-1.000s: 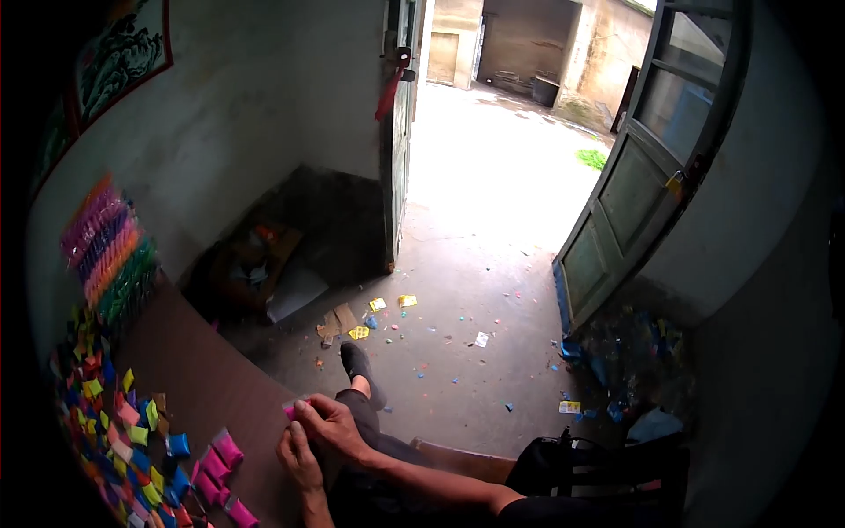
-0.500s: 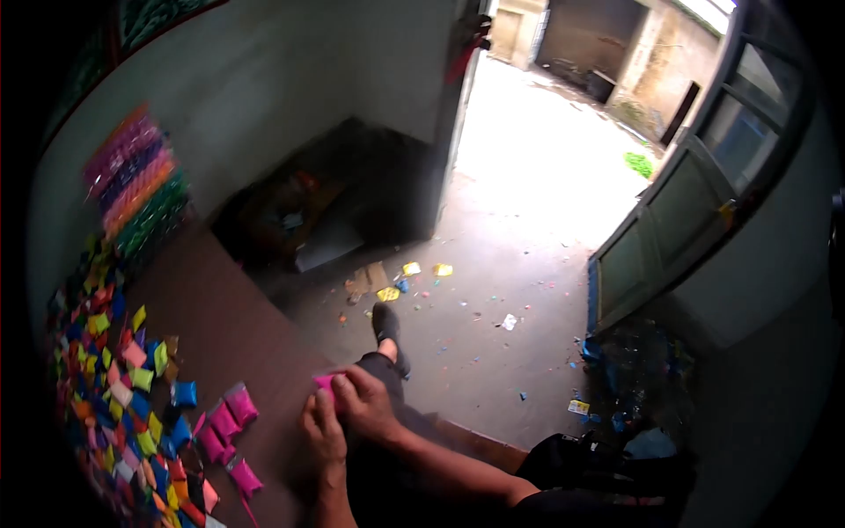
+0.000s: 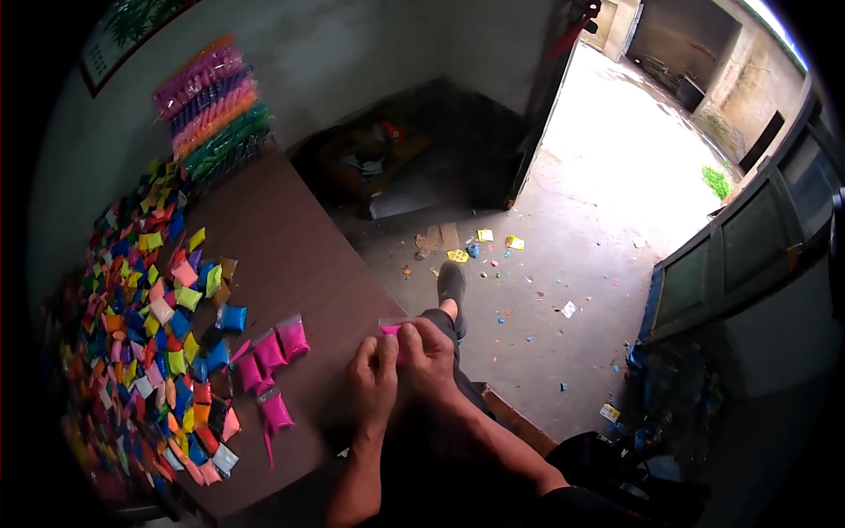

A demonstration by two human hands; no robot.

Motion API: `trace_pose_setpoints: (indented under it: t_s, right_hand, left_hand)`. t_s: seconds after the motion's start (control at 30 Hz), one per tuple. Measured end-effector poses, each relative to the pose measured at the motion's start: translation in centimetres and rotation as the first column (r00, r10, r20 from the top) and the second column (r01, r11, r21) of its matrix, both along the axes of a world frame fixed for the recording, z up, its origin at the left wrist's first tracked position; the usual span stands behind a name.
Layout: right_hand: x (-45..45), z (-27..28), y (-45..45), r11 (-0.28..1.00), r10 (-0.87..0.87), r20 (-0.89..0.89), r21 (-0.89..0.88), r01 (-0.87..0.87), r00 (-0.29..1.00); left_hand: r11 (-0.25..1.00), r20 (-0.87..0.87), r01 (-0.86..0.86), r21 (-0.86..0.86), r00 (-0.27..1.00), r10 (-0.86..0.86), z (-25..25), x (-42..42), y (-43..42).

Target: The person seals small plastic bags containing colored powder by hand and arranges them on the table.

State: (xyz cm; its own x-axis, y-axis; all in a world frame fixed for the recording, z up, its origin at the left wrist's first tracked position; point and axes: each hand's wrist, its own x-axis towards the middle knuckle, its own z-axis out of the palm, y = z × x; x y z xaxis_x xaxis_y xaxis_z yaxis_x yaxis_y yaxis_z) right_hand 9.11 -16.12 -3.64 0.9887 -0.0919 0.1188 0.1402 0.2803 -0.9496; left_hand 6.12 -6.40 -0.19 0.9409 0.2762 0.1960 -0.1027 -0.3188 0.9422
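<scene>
Between my two hands is a small pink packet (image 3: 390, 327) with a clear film edge, held over my lap at the table's edge. My left hand (image 3: 373, 380) pinches it from the left, thumb up. From the right, my right hand (image 3: 426, 355) closes on the same packet, its thumb beside the left one; fingers cover most of it. Several similar bright pink packets (image 3: 292, 337) lie on the brown table (image 3: 339, 295) left of my hands. A thin pink strip (image 3: 268, 447) hangs from the nearest one.
A large heap of multicoloured packets (image 3: 158, 352) covers the table's left side. Stacked bagged packs (image 3: 216, 114) stand at its far end. Scraps and yellow cards (image 3: 485, 236) litter the floor. An open door (image 3: 748, 229) stands at the right.
The view has swung left and down, so the table and hands appear further right. Both hands still hold the pink packet, now with the thumbs close together.
</scene>
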Motion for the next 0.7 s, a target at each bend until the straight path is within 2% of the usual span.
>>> trace_pose_setpoints:
  t_s: [0.03, 0.17, 0.23, 0.3, 0.43, 0.47, 0.53, 0.6, 0.7]
  right_hand:
    - [-0.2, 0.1, 0.0, 0.999, 0.019, 0.031, -0.027, -0.018, 0.999]
    - [-1.1, 1.0, 0.4, 0.996, 0.071, 0.035, -0.054, -0.069, 0.997]
    - [-1.3, 1.5, 0.7, 0.994, 0.088, 0.024, -0.063, -0.086, 0.996]
    - [-1.3, 2.0, 1.2, 0.989, 0.059, 0.094, -0.142, -0.045, 0.994]
    - [-1.4, 0.8, 1.3, 0.985, 0.01, 0.055, -0.173, -0.001, 0.998]
    - [-1.3, 0.5, 1.3, 0.982, -0.013, 0.096, -0.187, 0.03, 0.995]
    - [-1.0, 0.5, 1.3, 0.979, -0.031, 0.146, -0.195, 0.059, 0.989]
    - [-1.2, 0.9, 1.1, 0.927, -0.08, 0.231, -0.34, 0.158, 0.97]
    - [-1.3, 1.9, 0.8, 0.901, -0.046, 0.219, -0.411, 0.135, 0.975]
  left_hand:
    - [0.993, 0.024, -0.001, -0.121, 1.0, 0.004, -0.3, 0.2, 0.0]
    - [0.989, 0.012, -0.007, -0.146, 1.0, 0.009, -0.6, 0.0, 0.6]
    - [0.992, 0.091, -0.036, -0.121, 0.995, 0.047, -0.8, 0.0, 0.9]
    - [0.993, 0.104, -0.047, -0.107, 0.993, 0.058, -1.0, -0.1, 1.1]
    - [0.994, 0.079, -0.026, -0.102, 0.996, 0.035, -0.5, -0.3, 1.4]
    - [0.995, 0.08, -0.03, -0.099, 0.996, 0.038, -0.4, -0.2, 1.6]
    - [0.97, 0.022, 0.014, -0.244, 1.0, -0.008, -0.2, 0.2, 1.8]
    - [0.973, 0.021, 0.012, -0.23, 1.0, -0.008, -0.1, 0.4, 1.9]
    - [0.986, 0.031, 0.001, -0.169, 1.0, 0.004, -0.6, 0.4, 2.2]
